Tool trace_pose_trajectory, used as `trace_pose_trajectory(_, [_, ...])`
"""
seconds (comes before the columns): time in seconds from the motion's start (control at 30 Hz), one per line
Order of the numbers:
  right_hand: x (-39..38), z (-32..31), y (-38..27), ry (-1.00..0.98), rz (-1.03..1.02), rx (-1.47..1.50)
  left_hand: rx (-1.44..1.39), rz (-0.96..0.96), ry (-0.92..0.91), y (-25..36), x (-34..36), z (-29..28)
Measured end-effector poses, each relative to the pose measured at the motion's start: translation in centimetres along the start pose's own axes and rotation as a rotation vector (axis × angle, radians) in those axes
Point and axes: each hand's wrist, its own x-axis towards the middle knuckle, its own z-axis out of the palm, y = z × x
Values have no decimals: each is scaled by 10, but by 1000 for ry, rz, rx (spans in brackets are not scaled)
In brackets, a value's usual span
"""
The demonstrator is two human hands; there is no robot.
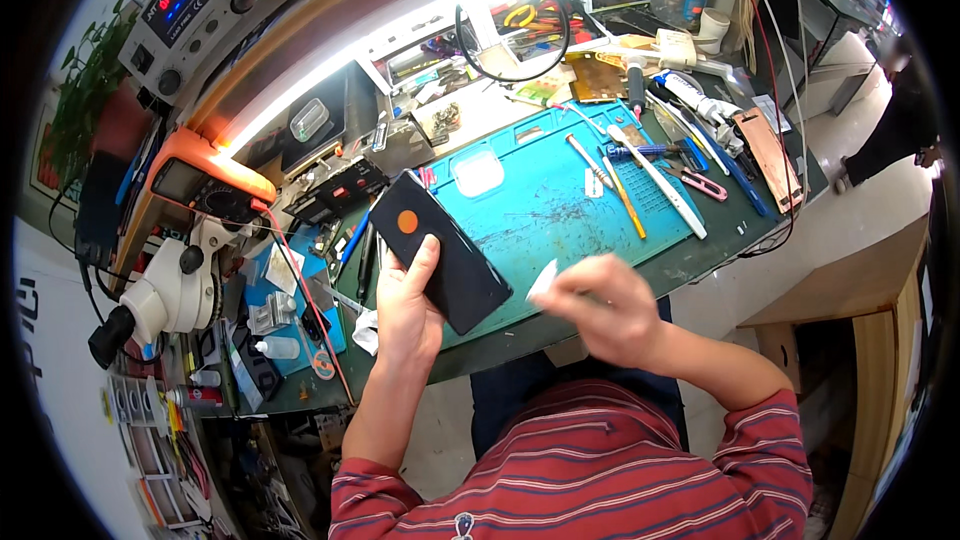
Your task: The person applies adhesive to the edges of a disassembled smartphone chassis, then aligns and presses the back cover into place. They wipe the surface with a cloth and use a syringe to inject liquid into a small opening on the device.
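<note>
A black smartphone (462, 270) is tilted in my left hand (410, 308), dark face toward me, with an orange round spot on its upper part. My thumb lies across that face, and the other fingers go behind it, out of sight. To the right of the phone, my right hand (612, 308) pinches a small white piece (543, 281), perhaps paper or tissue; its kind is not clear. That piece is apart from the phone. Both hands are above the near edge of a blue work mat (520, 230).
Several pens, brushes and screwdrivers lie on the mat's right side, near pink-handled scissors (704, 185). An orange multimeter (205, 180) and a white microscope (178, 290) stand at the left. Tool trays (525, 25) line the back under a bright lamp. A dark cable loop (463, 35) hangs over the bench.
</note>
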Motion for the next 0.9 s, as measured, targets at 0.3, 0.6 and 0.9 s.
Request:
trace_pose_trajectory(0.3, [7, 30, -6, -27, 59, -282, -140, 12, 31, -10, -18, 22])
trace_pose_trajectory(0.6, [2, 28, -5, -40, 8, -279, -173, 102, 50, -19, -19, 24])
trace_pose_trajectory(0.9, [-9, 41, -22, -67, -133, -262, -194, 133, 52, -26, -17, 25])
